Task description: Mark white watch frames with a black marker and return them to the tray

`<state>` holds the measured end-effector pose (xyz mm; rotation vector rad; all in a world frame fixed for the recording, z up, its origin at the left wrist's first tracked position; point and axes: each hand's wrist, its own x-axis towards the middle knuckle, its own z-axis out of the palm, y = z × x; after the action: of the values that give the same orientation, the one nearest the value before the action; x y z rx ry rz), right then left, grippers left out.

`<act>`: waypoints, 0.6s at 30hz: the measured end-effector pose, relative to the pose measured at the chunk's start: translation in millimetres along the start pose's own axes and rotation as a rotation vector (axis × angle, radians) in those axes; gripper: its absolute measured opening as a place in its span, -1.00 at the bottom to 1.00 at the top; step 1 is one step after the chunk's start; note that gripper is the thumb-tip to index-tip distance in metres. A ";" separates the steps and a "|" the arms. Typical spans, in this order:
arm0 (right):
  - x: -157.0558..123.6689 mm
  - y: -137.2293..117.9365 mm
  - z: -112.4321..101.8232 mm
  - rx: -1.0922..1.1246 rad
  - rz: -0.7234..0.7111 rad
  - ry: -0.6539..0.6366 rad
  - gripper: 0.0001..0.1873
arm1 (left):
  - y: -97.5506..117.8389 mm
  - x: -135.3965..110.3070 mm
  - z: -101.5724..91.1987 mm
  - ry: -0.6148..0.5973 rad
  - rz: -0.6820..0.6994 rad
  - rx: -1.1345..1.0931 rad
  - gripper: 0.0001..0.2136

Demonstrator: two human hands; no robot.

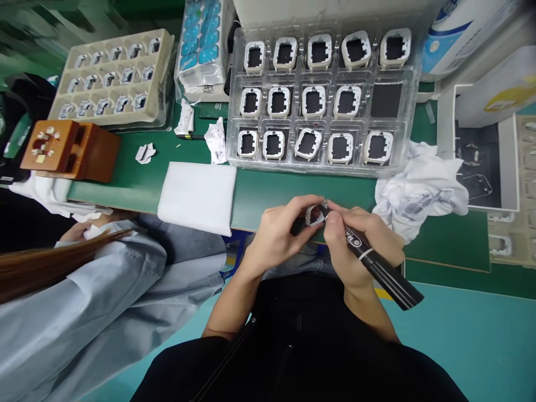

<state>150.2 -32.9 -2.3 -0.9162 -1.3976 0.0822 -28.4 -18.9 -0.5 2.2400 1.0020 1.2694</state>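
My left hand (278, 231) pinches a small white square frame (312, 216) with rounded corners, just over the table's front edge. A thick black marker pen (379, 268) is gripped in my right hand (355, 240). Its tip end points into the frame, though the fingers partly cover the spot where they meet. Beyond my hands lies a clear plastic tray (301, 167) with rows of similar white frames over dark pads. One compartment at the right of its middle row shows only a dark pad (386, 100).
A folded white foam sheet (196, 195) lies left of my hands, a crumpled white cloth (419, 187) to the right. Farther left stand an orange-brown block fixture (92, 153) and a beige parts tray (161, 84). A white box (508, 167) is at right. Another person's sleeve (121, 268) is close by.
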 end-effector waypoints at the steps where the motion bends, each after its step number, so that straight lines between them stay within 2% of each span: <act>1: -0.1 0.9 -0.3 0.011 0.008 -0.010 -0.81 | 0.1 0.7 -0.2 0.001 -0.010 -0.025 -0.66; 4: -1.7 3.5 -1.3 0.034 0.012 -0.033 -0.82 | 0.3 3.6 -1.3 0.004 -0.079 -0.144 -0.64; 10: -4.4 0.8 -4.0 0.166 0.010 -0.021 -0.84 | -6.4 9.1 -7.9 -0.061 -0.168 -0.487 -0.43; 14: -5.0 0.3 -4.3 0.188 0.012 -0.032 -0.85 | -9.8 10.5 -10.4 -0.071 -0.163 -0.525 -0.40; 18: -7.2 2.7 -1.1 0.207 -0.027 -0.003 -0.77 | -8.9 10.9 -9.6 -0.055 -0.152 -0.509 -0.40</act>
<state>150.7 -35.7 -9.5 -0.7255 -1.3750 0.2042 -36.4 -5.1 5.5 1.7664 0.7117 1.2225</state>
